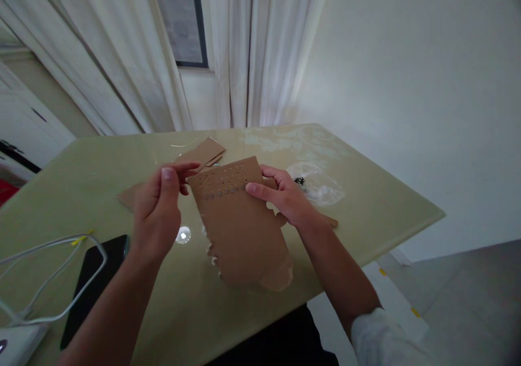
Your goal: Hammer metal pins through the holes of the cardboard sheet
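Slanting perforated sheet (pixel 244 230), probably cardboard

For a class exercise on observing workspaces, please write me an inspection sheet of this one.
Surface: pale green table, glossy, with whitish patches toward its far right.
Job's things: brown sheet with rows of small holes near its upper edge; loose brown pieces beyond it.
Clutter: clear plastic bag, small black items in or on it; dark flat device at left.
Left grip: at the sheet's upper left corner; contact unclear.
Right grip: holds the sheet's right side, thumb on its face.
Cables: white cable looping across the device.
Surroundings: curtains, window, white wall; co-workers, nothing seen.
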Demonstrator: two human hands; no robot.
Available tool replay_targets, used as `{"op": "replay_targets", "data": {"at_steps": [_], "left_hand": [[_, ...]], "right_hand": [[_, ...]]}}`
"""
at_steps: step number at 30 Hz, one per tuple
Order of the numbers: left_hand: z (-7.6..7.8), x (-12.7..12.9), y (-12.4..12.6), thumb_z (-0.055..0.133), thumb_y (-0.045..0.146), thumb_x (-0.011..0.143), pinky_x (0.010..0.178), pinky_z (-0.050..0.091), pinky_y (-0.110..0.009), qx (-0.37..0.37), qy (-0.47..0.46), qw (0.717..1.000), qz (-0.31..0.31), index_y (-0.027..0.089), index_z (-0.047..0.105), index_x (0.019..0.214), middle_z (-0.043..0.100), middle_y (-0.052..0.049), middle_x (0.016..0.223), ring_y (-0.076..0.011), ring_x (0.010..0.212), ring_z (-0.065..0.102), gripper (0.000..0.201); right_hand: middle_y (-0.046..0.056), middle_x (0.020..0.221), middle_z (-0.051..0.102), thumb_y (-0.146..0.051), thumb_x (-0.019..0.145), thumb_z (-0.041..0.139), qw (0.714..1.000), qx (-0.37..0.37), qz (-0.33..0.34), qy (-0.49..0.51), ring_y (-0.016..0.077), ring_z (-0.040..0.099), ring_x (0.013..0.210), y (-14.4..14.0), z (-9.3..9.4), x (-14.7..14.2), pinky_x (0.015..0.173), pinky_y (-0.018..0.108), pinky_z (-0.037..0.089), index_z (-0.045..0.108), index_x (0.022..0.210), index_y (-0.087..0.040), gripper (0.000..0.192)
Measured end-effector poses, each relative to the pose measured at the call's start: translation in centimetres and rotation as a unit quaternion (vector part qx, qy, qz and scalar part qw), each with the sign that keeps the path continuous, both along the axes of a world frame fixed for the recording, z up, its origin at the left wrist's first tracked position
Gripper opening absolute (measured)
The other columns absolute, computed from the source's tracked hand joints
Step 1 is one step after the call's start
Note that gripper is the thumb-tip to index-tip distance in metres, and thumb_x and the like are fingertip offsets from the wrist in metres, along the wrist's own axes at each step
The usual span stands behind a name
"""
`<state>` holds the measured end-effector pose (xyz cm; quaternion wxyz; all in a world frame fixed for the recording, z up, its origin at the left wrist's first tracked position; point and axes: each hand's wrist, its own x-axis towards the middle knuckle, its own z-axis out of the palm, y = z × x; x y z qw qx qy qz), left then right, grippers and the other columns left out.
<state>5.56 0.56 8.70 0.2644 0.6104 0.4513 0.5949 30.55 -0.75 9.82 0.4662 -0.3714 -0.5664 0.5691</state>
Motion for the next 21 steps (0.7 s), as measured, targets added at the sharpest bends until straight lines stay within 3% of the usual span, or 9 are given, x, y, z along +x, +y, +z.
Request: {"op": "replay_targets", "data": {"at_steps": [2,5,8,11,14,17,21], "left_hand": [[-2.4,-0.6,-0.7,0.050,0.057,0.111,0.088,0.055,-0.036,-0.026,0.056,0.998,0.025,0.023,0.076,0.122,0.079,-0.008,0.117,-0.0223,0.100,0.070,0.044],[-5.8,-1.0,-2.2,0.057,0.051,0.107,0.101,0.055,-0.044,-0.052,0.083,0.995,0.008,0.026,0.067,0.137,0.075,-0.010,0.133,-0.0259,0.110,0.070,0.040],[-7.8,-1.0,-3.5,0.060,0.045,0.104,0.110,0.052,-0.050,-0.027,0.126,0.992,0.001,0.027,0.065,0.131,0.072,-0.011,0.140,-0.0316,0.127,0.066,0.033],[-8.6,-0.7,-4.1,0.061,0.036,0.102,0.107,0.055,-0.049,-0.003,0.155,0.988,0.007,0.028,0.067,0.121,0.075,-0.009,0.129,-0.0313,0.125,0.068,0.021],[-9.0,-0.4,-4.0,0.063,0.027,0.101,0.096,0.058,-0.042,0.070,0.135,0.988,0.039,0.026,0.071,0.111,0.077,-0.006,0.116,-0.0264,0.111,0.072,0.013],[-9.2,-0.1,-4.0,0.066,0.017,0.097,0.090,0.057,-0.035,0.131,0.128,0.981,0.058,0.025,0.074,0.105,0.076,-0.003,0.108,-0.0216,0.102,0.072,0.014],[-8.8,0.2,-4.5,0.069,0.010,0.095,0.085,0.055,-0.031,0.159,0.119,0.979,0.037,0.024,0.073,0.100,0.074,-0.002,0.102,-0.0182,0.097,0.070,0.015]], "right_hand": [[0.004,0.109,0.083,-0.049,0.086,0.090,0.998,-0.042,0.002,0.049,0.0203,0.078,0.088,0.2,-1.0,-0.4,0.077,0.031,0.063,0.078,0.122,-0.024,0.046],[0.004,0.107,0.083,-0.049,0.082,0.093,0.992,-0.093,0.001,0.081,0.0183,0.078,0.084,0.3,-2.4,-1.0,0.075,0.029,0.061,0.078,0.118,-0.022,0.047],[0.003,0.099,0.083,-0.048,0.080,0.094,0.988,-0.117,0.004,0.097,0.0162,0.076,0.079,0.2,-3.4,-1.4,0.072,0.026,0.060,0.078,0.114,-0.021,0.046],[0.002,0.096,0.082,-0.049,0.078,0.096,0.985,-0.139,0.007,0.105,0.0152,0.075,0.074,-0.1,-4.0,-1.4,0.067,0.025,0.059,0.078,0.113,-0.021,0.048],[0.004,0.097,0.083,-0.049,0.076,0.098,0.983,-0.160,0.014,0.091,0.0156,0.076,0.072,-0.3,-4.4,-1.2,0.064,0.024,0.059,0.079,0.113,-0.020,0.051],[0.005,0.097,0.084,-0.049,0.077,0.098,0.983,-0.164,0.018,0.080,0.0165,0.077,0.073,-0.4,-4.4,-1.0,0.064,0.025,0.060,0.081,0.113,-0.020,0.050],[0.006,0.106,0.085,-0.045,0.078,0.098,0.982,-0.165,0.037,0.081,0.0173,0.080,0.080,-0.7,-4.2,-0.7,0.072,0.026,0.063,0.082,0.116,-0.020,0.048]]}}
